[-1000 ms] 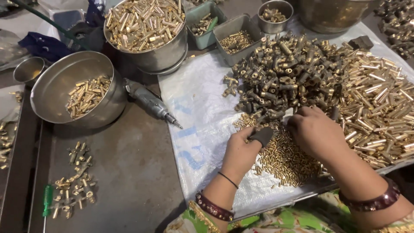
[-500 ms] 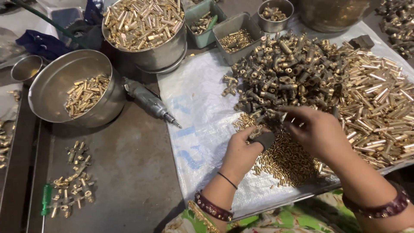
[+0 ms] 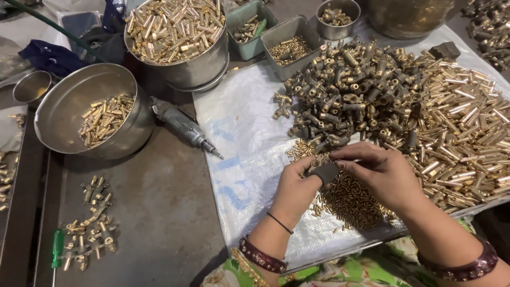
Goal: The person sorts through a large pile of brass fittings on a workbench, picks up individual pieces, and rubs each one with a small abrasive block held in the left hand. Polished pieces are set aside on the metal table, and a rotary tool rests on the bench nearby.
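Sheet: we take the white plastic sheet (image 3: 244, 138) as our landmark; it covers the right part of the metal table (image 3: 154, 223).
Fittings heap: dark brass fittings (image 3: 350, 90) piled on the sheet's far middle.
Tubes: bright brass tubes (image 3: 467, 133) spread along the sheet's right side.
Bowl: a steel bowl (image 3: 69, 114) left of the sheet, a few tubes inside.
Power tool: a grey power tool (image 3: 183, 125) lies at the sheet's left edge.
Right hand: our right hand (image 3: 385, 172), over the sheet's near part, fingertips pinching a small brass piece, too small to tell more.
Left hand: our left hand (image 3: 297, 188) beside it, fingers grasping a dark block (image 3: 325, 172).
Small pins: tiny brass pins (image 3: 350, 199) heaped on the sheet under both hands.
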